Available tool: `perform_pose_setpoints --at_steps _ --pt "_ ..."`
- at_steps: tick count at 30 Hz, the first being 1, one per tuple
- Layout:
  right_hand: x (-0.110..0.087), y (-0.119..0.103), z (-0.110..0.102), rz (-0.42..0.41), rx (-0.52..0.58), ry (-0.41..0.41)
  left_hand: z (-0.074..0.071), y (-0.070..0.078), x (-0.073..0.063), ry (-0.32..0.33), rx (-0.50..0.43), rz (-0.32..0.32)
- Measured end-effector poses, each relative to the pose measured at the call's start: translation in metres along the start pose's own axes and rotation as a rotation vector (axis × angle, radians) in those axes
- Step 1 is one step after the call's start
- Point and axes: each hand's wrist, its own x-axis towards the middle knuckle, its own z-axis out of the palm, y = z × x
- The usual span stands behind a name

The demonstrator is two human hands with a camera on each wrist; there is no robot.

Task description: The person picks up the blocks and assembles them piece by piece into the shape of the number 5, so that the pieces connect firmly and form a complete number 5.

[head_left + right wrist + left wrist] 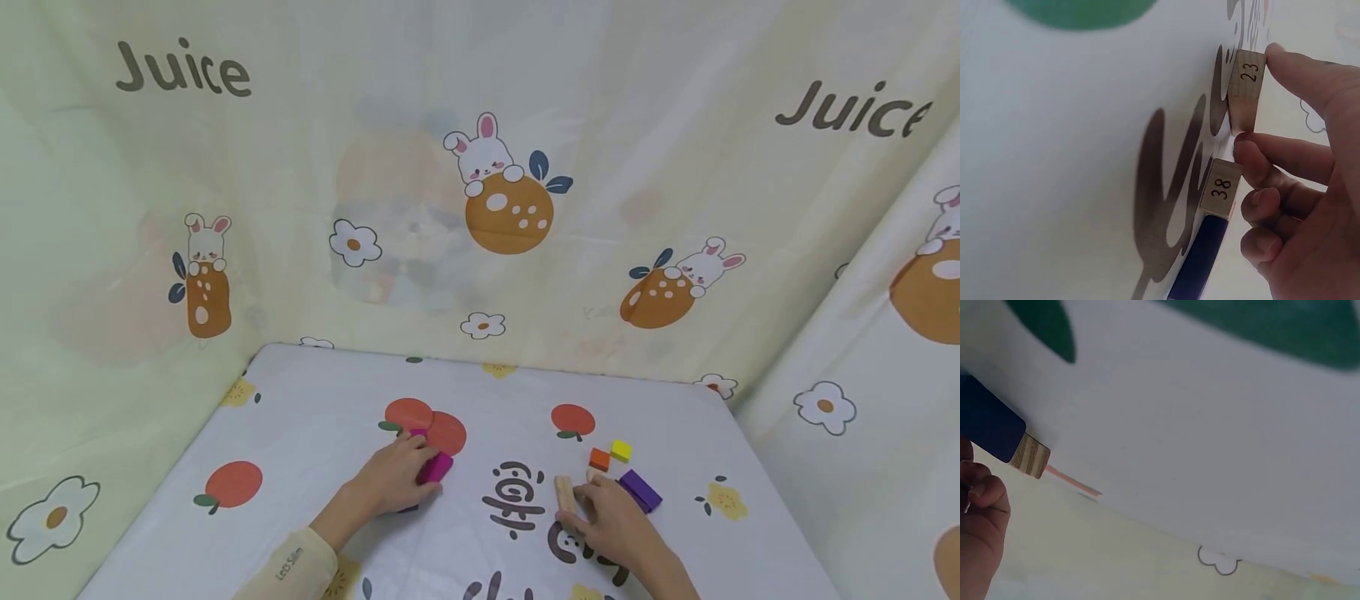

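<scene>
My right fingers [1294,154] pinch block 23 [1246,87], likely positioning it; next needs steadiness; left hand [393,477]: hold unclear

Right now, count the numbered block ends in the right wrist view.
2: the end marked 23, pinched by the right hand, and the end marked 38, lower down; others may be hidden.

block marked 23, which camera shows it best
The right wrist view: the block marked 23 is close there, its number readable, held at the fingertips of the right hand. The head view shows it small, as pale wood by that hand, number unreadable. The left wrist view doesn't show it.
</scene>
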Motion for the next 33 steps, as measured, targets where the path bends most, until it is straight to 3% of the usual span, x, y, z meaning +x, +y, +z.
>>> perform_pose_setpoints --at_steps 11,20,33 --pt "-0.0061 -0.0063 -0.0033 0.051 0.07 0.001 -0.002 0.0028 -0.0004 -0.027 -0.003 -0.043" --pt "-0.0066 -0.0081 -0.0049 0.059 0.087 -0.006 -0.0019 0.0008 0.0002 -0.067 -0.032 -0.042" --pt "-0.006 -0.0104 -0.0059 0.054 0.063 -0.003 -0.0094 0.006 0.0056 -0.161 -0.088 -0.067"
